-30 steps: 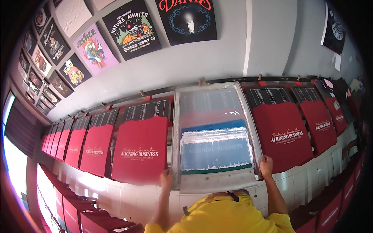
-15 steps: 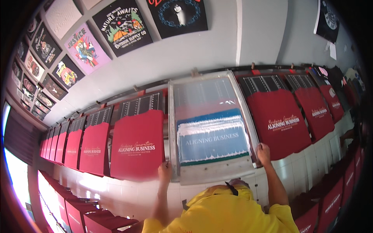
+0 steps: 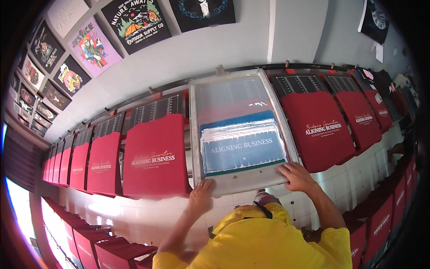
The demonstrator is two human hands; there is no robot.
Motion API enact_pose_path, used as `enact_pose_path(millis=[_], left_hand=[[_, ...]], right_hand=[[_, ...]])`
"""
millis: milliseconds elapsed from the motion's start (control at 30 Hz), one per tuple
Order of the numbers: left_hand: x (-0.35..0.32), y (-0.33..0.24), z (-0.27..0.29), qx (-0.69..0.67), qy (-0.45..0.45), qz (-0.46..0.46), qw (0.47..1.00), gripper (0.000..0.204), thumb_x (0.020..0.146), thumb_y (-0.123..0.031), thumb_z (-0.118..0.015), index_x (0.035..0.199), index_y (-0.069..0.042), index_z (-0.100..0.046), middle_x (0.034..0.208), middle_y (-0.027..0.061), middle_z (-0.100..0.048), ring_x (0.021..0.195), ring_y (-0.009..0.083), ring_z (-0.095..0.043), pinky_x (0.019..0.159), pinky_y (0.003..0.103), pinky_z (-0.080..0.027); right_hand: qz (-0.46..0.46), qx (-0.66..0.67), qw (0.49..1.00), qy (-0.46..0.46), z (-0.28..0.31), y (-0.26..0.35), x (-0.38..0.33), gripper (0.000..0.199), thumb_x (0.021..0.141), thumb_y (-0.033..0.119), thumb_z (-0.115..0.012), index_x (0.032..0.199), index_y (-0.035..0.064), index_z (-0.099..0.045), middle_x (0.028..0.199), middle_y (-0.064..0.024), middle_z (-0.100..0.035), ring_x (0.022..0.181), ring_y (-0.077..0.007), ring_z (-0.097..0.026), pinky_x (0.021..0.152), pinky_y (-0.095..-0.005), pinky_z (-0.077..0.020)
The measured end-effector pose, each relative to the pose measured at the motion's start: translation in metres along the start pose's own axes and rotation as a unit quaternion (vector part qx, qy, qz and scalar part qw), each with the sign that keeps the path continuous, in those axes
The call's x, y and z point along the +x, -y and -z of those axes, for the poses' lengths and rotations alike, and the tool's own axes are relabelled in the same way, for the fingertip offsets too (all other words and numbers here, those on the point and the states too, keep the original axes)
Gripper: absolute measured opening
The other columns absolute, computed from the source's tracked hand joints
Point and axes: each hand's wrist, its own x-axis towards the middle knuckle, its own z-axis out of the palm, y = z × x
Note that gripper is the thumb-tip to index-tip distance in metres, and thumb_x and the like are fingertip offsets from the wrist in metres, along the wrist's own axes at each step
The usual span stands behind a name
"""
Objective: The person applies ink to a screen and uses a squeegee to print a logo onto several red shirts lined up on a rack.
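Two near corners of a screen frame [image 3: 237, 184] were grasped.
The left was clasped by the left hand [image 3: 201, 196], the right by the right hand [image 3: 297, 176]; white ink [image 3: 237, 131] was streaked across blue mesh [image 3: 224, 163], red shirts [image 3: 154, 134] laid either side, prints [image 3: 136, 22] hung beyond.

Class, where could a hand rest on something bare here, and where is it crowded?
Bare: the frame's near bar, between left hand and right hand; black board tops beyond the red shirts. Crowded: the mesh, streaked with white ink.
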Motion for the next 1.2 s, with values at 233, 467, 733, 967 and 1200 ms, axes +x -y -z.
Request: enact_pose_path(millis=[233, 467, 733, 967, 1200], left_hand=[[0.034, 0.011, -0.005, -0.012, -0.054, 0.063, 0.997, 0.030, 0.069, 0.006, -0.056, 0.096, -0.005, -0.061, 0.102, 0.0110, -0.064, 0.094, 0.0308, -0.064, 0.077, 0.040, -0.055], [0.005, 0.002, -0.041, -0.027, -0.105, 0.043, 0.993, 0.036, 0.066, 0.008, -0.055, 0.100, -0.004, -0.063, 0.108, 0.0097, -0.065, 0.100, 0.0271, -0.066, 0.081, 0.037, -0.056], [0.070, 0.053, -0.048, -0.004, -0.139, -0.012, 0.990, 0.041, 0.064, 0.007, -0.057, 0.103, -0.003, -0.065, 0.114, 0.0103, -0.066, 0.104, 0.0258, -0.067, 0.074, 0.036, -0.059], [0.168, 0.103, -0.030, -0.007, -0.084, 0.029, 0.996, 0.039, 0.069, 0.005, -0.057, 0.105, -0.005, -0.066, 0.111, 0.0128, -0.067, 0.095, 0.0329, -0.067, 0.082, 0.040, -0.056], [0.120, 0.080, -0.031, -0.033, -0.111, 0.025, 0.993, 0.045, 0.066, 0.005, -0.060, 0.109, -0.004, -0.068, 0.116, 0.0158, -0.067, 0.103, 0.0315, -0.066, 0.088, 0.039, -0.055]], right_hand=[[-0.033, -0.018, 0.996, -0.082, -0.004, -0.005, 0.027, 0.030, 0.067, 0.009, -0.068, 0.095, 0.0033, -0.061, 0.097, -0.0087, -0.061, 0.097, -0.0298, -0.058, 0.084, -0.0403, -0.0489], [-0.004, -0.014, 0.988, -0.151, -0.036, 0.005, -0.007, 0.027, 0.066, 0.002, -0.062, 0.093, 0.0007, -0.062, 0.099, -0.0108, -0.062, 0.089, -0.0301, -0.060, 0.078, -0.0418, -0.0508], [-0.015, -0.028, 0.982, -0.186, -0.049, -0.035, 0.060, 0.020, 0.071, -0.001, -0.058, 0.091, -0.0011, -0.062, 0.097, -0.0138, -0.063, 0.085, -0.0302, -0.061, 0.076, -0.0405, -0.0518], [-0.049, -0.055, 0.984, -0.163, -0.029, -0.095, 0.155, 0.010, 0.070, 0.001, -0.062, 0.080, 0.0021, -0.060, 0.088, -0.0132, -0.064, 0.087, -0.0297, -0.062, 0.077, -0.0398, -0.0511], [-0.049, -0.074, 0.985, -0.146, -0.017, -0.060, 0.105, 0.012, 0.069, 0.005, -0.063, 0.080, 0.0057, -0.061, 0.086, -0.0108, -0.064, 0.088, -0.0275, -0.063, 0.082, -0.0426, -0.0443]])
